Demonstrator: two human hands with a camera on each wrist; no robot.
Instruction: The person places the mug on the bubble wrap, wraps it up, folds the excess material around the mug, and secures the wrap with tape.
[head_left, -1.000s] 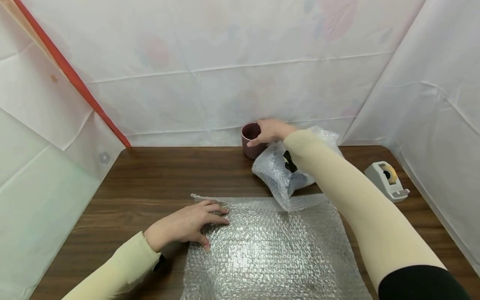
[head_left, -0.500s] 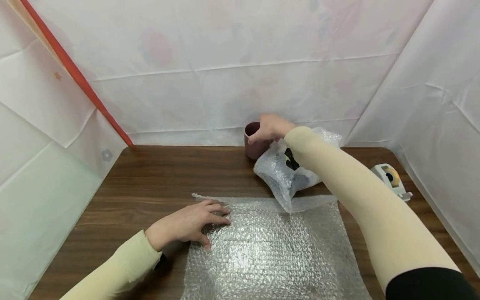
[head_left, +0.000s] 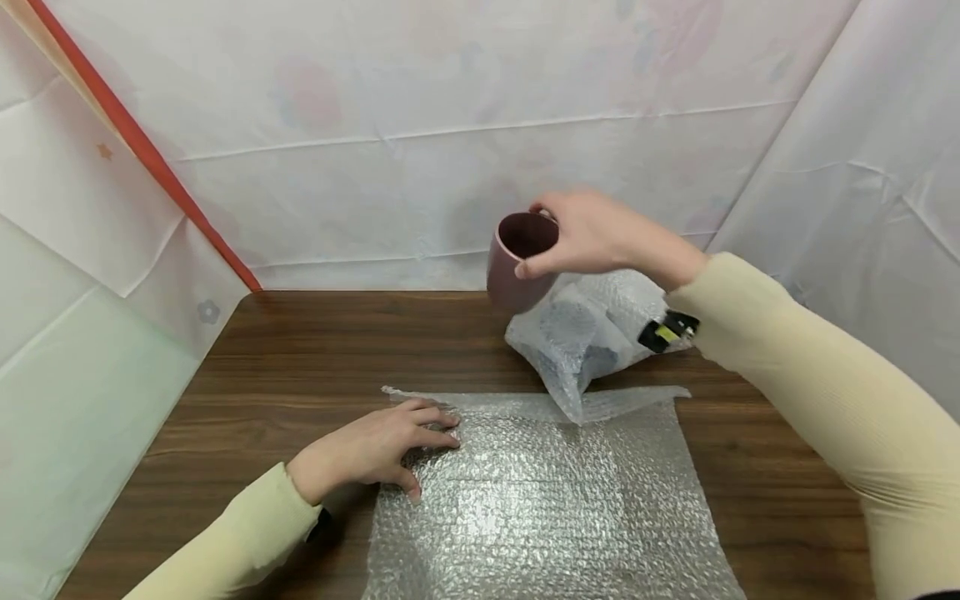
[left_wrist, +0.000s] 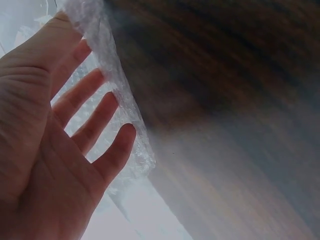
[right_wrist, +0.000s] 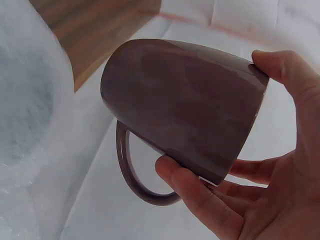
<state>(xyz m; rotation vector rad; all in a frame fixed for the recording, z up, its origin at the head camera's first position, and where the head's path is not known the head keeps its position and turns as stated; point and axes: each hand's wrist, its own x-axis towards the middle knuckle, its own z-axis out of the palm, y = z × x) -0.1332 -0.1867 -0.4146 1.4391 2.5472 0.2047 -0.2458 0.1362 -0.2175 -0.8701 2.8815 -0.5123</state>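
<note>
A dark plum mug is gripped near its rim by my right hand, lifted at the back of the table. The right wrist view shows the mug tilted, its looped handle beside my fingers, thumb on one side and fingers on the other. My left hand rests with spread fingers on the left edge of a flat sheet of bubble wrap. In the left wrist view the fingers of that hand lie loosely against the wrap's edge.
Behind the sheet sits a bubble-wrapped bundle, one corner overlapping the sheet's far edge. The brown wooden table meets a white curtain at the back, and more cloth hangs at both sides.
My right hand has taken hold of the mug and raised it off the table, up and slightly right. The left hand stays put on the wrap. The tape dispenser is now hidden behind the right arm.
</note>
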